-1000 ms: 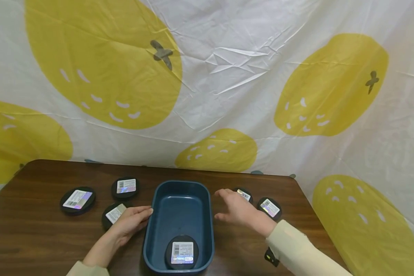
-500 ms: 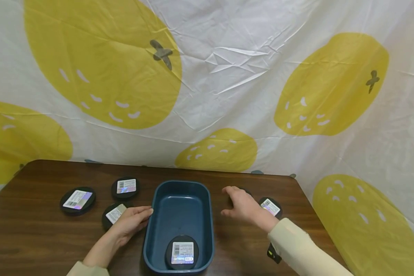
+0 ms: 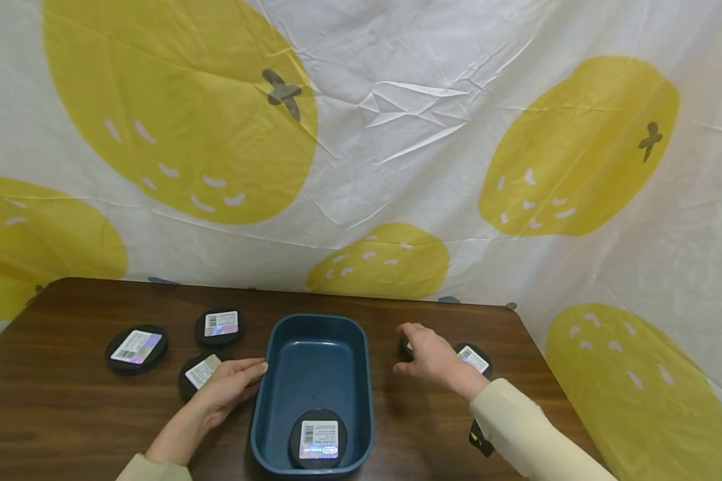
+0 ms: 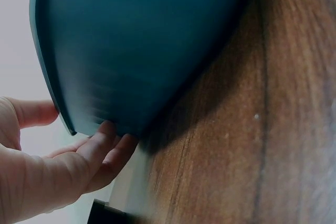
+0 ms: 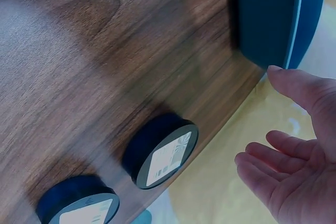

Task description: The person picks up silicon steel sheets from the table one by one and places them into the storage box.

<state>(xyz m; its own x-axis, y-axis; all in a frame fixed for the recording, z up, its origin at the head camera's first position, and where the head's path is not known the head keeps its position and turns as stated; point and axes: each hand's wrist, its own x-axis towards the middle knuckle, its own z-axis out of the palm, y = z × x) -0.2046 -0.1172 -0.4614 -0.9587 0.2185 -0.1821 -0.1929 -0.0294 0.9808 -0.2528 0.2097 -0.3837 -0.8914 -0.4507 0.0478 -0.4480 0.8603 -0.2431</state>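
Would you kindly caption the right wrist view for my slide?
Open right hand hovering beside two labelled black discs on the wooden table, near the blue tub.

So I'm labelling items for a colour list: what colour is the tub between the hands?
Dark blue tub, clearest in the head view.

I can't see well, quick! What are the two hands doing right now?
Left hand: open, straight fingers resting against the blue tub.
Right hand: open, holding nothing, just over a black round tin.
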